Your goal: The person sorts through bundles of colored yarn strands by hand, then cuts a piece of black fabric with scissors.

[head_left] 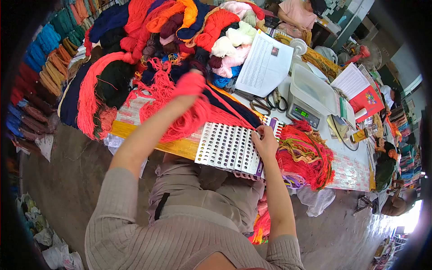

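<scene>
I see the desk (355,173) running across the view, its far end heaped with a big pile of yarn (180,31) in red, orange, navy, pink and cream. Nearer me, a white board full of round holes (227,146) lies at the desk's front edge, tilted slightly toward my lap. Just right of it sits a tangled mound of red and olive thread (306,155), touching the board's right end. Behind that stands a small scale (308,96) with a clear plastic tray on top; I cannot tell whether anything lies in the tray. A printed sheet (265,65) leans against the yarn pile, and scissors (265,101) lie just below it.

My left hand (189,87) is raised above the desk with the arm stretched forward, fist closed around a thick bunch of coral yarn (189,119) that hangs down beneath it. A few strands run taut from that bunch down to my right hand (265,139), which rests on the board's upper right part, fingers pinched narrow on the strand ends.
</scene>
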Demonstrator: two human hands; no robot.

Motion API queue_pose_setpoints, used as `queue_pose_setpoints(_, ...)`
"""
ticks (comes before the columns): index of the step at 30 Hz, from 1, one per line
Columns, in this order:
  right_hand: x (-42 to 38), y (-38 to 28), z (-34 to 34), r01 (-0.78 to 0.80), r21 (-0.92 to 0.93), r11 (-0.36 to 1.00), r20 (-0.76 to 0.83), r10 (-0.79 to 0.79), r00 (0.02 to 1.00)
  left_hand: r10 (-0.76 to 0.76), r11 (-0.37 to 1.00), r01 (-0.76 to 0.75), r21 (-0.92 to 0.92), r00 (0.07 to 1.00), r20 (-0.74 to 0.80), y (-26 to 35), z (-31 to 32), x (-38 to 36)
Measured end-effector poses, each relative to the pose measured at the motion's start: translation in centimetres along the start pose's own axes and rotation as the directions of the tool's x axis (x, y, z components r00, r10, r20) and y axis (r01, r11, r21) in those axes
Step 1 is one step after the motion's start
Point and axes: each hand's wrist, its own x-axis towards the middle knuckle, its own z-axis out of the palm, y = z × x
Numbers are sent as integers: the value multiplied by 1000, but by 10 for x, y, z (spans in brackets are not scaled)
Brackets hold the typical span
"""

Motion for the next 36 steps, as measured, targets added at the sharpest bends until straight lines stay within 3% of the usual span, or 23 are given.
queue_pose_setpoints(1, -1, 0, -1, 5, -2, 1000, 15, -5, 1000, -3, 1000, 3, -1, 1000, 4, 0, 1, -3)
queue_pose_setpoints(2, -2, 1, -1, 10, -4, 1000, 30, -9, 999, 152, 983, -137, 125, 981, -118, -48, 0, 16)
queue_pose_setpoints(4, -1, 1, 3, 24, 11, 1000, -4, -24, 1000, -21, 992, 33, 126, 995, -96, -77, -40, 31)
queue_pose_setpoints(5, -1, 2, 1, -32, 69, 997, 28, 30, 999, -13, 1000, 19, 24, 972, -234, -93, -38, 39)
queue_pose_setpoints(7, 4, 12, 4, -112, 207, 972, 47, 104, 993, -115, 973, 58, -225, 962, -248, -48, -66, 20)
queue_pose_setpoints(8, 8, 24, 8, -129, 377, 917, 79, 107, 991, 429, 901, -348, 258, 801, -417, -15, -84, -2)
queue_pose_setpoints(10, 19, 41, 5, -167, 668, 725, 137, 100, 986, 353, 934, -353, 48, 898, -264, 39, -90, -32)
queue_pose_setpoints(11, 18, 31, -4, -171, 705, 688, 112, 130, 985, -22, 869, 52, -493, 998, 66, 73, -82, -57)
queue_pose_setpoints(12, 15, 13, -9, -99, 680, 727, 38, 100, 994, -45, 651, 232, -723, 962, 269, 118, -93, -81)
queue_pose_setpoints(13, 9, -3, -9, -15, 693, 721, -3, 23, 1000, 60, 526, 263, -809, 937, 344, 139, -87, -98)
queue_pose_setpoints(14, 2, -16, -8, 117, 633, 765, -36, -122, 992, 46, 491, 332, -806, 914, 404, 159, -76, -111)
queue_pose_setpoints(16, -21, -63, -20, 48, 707, 705, 137, -203, 969, 228, 401, 289, -869, 887, 401, 191, -70, -129)
queue_pose_setpoints(18, -40, -84, -18, 72, 773, 630, 108, -243, 964, 317, 180, 551, -815, 752, 578, 203, -54, -141)
queue_pose_setpoints(19, -46, -84, -21, -14, 758, 652, 166, -172, 971, 349, 95, 689, -718, 652, 673, 209, -56, -143)
queue_pose_setpoints(21, -51, -86, -29, -49, 770, 636, 174, -135, 976, 351, 23, 698, -716, 665, 660, 213, -60, -144)
queue_pose_setpoints(23, -54, -90, -33, -26, 811, 585, 122, -126, 984, 349, -227, 750, -622, 659, 667, 210, -57, -146)
queue_pose_setpoints(24, -56, -92, -33, -23, 827, 561, 111, -124, 986, 375, -288, 758, -585, 651, 659, 208, -60, -146)
queue_pose_setpoints(26, -60, -95, -35, -30, 857, 515, 109, -123, 986, 380, -330, 750, -573, 661, 647, 206, -67, -148)
queue_pose_setpoints(28, -63, -102, -42, -111, 924, 365, 149, -77, 986, 355, -342, 750, -566, 661, 661, 203, -74, -148)
queue_pose_setpoints(31, -67, -105, -48, -256, 960, 117, 262, -48, 964, 282, -374, 673, -639, 738, 613, 204, -81, -146)
queue_pose_setpoints(33, -70, -101, -45, -264, 961, 86, 268, -33, 963, 240, -271, 609, -746, 793, 560, 206, -91, -144)
queue_pose_setpoints(36, -74, -100, -50, -244, 962, 119, 245, 13, 970, 206, -219, 591, -777, 806, 555, 204, -95, -143)
